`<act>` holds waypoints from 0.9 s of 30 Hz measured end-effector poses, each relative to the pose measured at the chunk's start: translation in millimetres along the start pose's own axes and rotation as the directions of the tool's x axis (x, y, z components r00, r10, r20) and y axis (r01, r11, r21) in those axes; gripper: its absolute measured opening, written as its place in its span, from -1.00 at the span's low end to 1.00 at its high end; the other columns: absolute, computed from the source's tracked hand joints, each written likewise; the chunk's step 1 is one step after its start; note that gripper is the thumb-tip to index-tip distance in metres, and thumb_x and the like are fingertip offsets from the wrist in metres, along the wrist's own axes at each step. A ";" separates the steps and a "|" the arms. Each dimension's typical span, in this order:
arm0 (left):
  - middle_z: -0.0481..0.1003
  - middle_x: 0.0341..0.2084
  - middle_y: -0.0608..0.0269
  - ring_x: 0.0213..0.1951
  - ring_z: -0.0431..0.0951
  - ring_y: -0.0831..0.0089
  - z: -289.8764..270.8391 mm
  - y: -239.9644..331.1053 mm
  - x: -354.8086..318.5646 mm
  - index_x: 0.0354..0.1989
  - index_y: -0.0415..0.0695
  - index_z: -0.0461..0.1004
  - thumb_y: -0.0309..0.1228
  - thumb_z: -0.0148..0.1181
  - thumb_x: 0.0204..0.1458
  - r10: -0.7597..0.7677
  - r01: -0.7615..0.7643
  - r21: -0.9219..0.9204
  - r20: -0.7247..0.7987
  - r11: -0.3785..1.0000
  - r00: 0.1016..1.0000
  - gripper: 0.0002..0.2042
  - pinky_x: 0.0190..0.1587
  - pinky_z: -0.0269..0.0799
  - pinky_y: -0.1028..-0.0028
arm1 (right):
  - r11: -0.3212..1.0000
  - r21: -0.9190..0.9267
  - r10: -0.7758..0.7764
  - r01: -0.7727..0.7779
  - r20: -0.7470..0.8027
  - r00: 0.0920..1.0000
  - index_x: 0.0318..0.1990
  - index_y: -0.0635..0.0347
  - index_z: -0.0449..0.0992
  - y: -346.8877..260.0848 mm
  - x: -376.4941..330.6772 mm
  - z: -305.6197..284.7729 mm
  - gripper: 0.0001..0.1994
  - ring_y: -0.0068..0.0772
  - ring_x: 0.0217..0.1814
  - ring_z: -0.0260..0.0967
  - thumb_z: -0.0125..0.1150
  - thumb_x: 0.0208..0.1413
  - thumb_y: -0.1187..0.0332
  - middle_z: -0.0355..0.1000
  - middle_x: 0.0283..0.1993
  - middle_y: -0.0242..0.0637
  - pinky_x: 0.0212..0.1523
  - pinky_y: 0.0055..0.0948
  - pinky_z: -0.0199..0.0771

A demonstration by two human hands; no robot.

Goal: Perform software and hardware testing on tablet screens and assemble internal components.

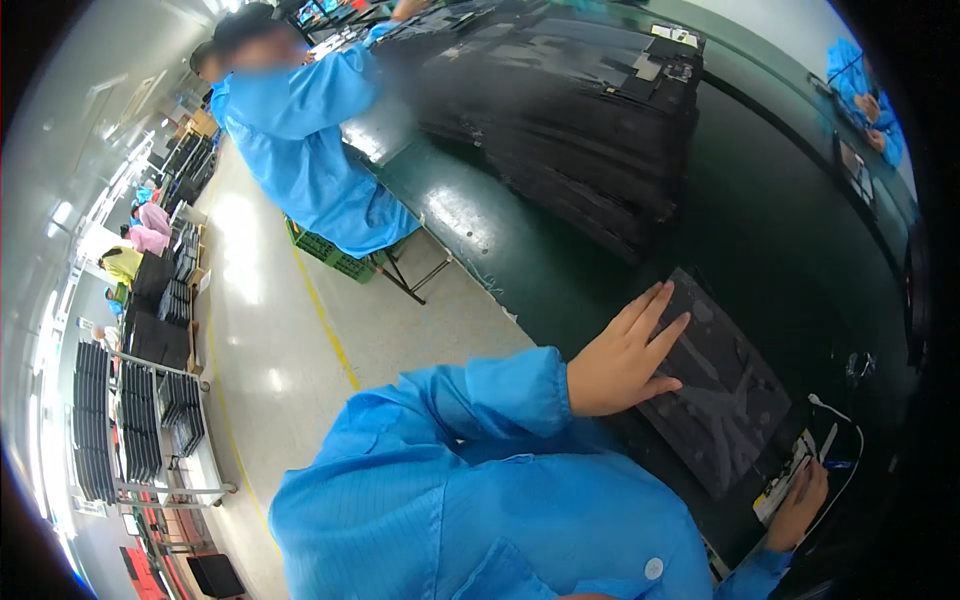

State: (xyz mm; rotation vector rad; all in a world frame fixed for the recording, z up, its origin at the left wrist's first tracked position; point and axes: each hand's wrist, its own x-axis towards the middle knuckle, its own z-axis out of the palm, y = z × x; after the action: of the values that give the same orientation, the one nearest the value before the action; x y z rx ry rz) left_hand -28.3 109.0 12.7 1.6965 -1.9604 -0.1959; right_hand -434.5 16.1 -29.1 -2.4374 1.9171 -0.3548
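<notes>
A thin dark rectangular panel (735, 400), its shiny surface marked with lighter streaks and patches, lies at an angle on the green table (560, 290). My left hand (625, 360) rests on the panel's left side, fingers spread and flat, holding nothing. Beyond the panel's near right corner, my right hand (800, 505) is at a small board with white and yellow parts (777, 490). Its fingers are bent close together, and what is between them is hidden. A white cable (858, 450) with a plug at its end curves past that hand. A blue, pen-like thing (840, 464) lies beside it.
A tall stack of dark panels (600, 150) stands at the far side. A co-worker in blue (310, 140) is seated at far left, another (868, 105) at far right. A small clear tangle (858, 368) lies on the right. Racks of panels (140, 420) line the left aisle.
</notes>
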 end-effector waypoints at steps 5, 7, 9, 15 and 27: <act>-0.09 0.20 -0.24 0.22 -0.05 -0.13 3.1 -2.0 2.2 0.20 -0.23 0.00 -0.13 0.08 0.01 -0.284 0.276 -0.221 -0.007 0.935 0.959 -0.34 0.21 -0.01 0.17 | 0.999 -0.012 0.053 -0.053 -0.048 0.997 0.08 0.22 0.27 -1.7 0.5 7.6 -0.67 -0.01 0.20 0.04 -0.18 0.21 0.31 0.16 0.14 -0.01 0.18 -0.18 0.05; 0.00 0.17 -0.26 0.20 0.02 -0.13 -0.8 -5.5 1.6 0.19 -0.25 0.00 -0.14 0.04 0.04 -0.322 0.319 -0.310 0.043 0.896 0.946 -0.37 0.20 0.00 0.21 | 0.995 -0.044 0.089 -0.089 -0.006 0.996 0.11 0.19 0.25 -0.5 0.3 7.4 -0.66 -0.01 0.22 0.02 -0.19 0.22 0.29 0.13 0.16 -0.02 0.17 -0.17 0.07; 0.00 0.17 -0.24 0.20 0.03 -0.10 -3.9 -6.7 -0.2 0.19 -0.24 0.02 -0.14 0.03 0.05 -0.293 0.291 -0.340 0.047 0.894 0.955 -0.39 0.20 0.01 0.22 | 0.995 -0.069 0.079 -0.079 0.003 0.997 0.11 0.19 0.25 2.4 0.0 6.7 -0.65 -0.02 0.22 0.01 -0.20 0.22 0.29 0.12 0.17 -0.02 0.17 -0.18 0.08; 0.16 0.09 -0.14 0.11 0.22 0.07 -11.5 -17.6 0.5 0.15 -0.25 0.10 -0.20 0.02 0.07 -0.277 0.250 -0.590 0.047 0.767 0.960 -0.47 0.14 0.14 0.31 | 0.992 -0.127 -0.015 0.013 -0.016 1.000 0.11 0.20 0.25 8.6 -2.2 9.8 -0.66 -0.02 0.23 0.00 -0.22 0.23 0.30 0.13 0.16 -0.04 0.17 -0.15 0.09; 0.21 0.02 0.05 -0.03 0.31 0.27 -27.1 -33.4 47.9 0.11 -0.21 0.10 -0.22 -0.05 0.10 -0.282 0.380 -0.849 0.491 -0.368 0.824 -0.54 0.02 0.30 0.28 | 0.997 -0.051 -0.065 0.062 -0.064 0.996 0.05 0.28 0.28 -4.5 -3.0 1.7 -0.70 -0.03 0.18 0.07 -0.17 0.20 0.38 0.21 0.08 -0.06 0.15 -0.16 0.12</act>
State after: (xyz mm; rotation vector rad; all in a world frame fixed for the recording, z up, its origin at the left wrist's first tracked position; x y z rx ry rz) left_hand 10.7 63.0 35.1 0.8329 -0.4061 -1.6306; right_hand -430.6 19.9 -30.5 -2.5537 1.8990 -0.3989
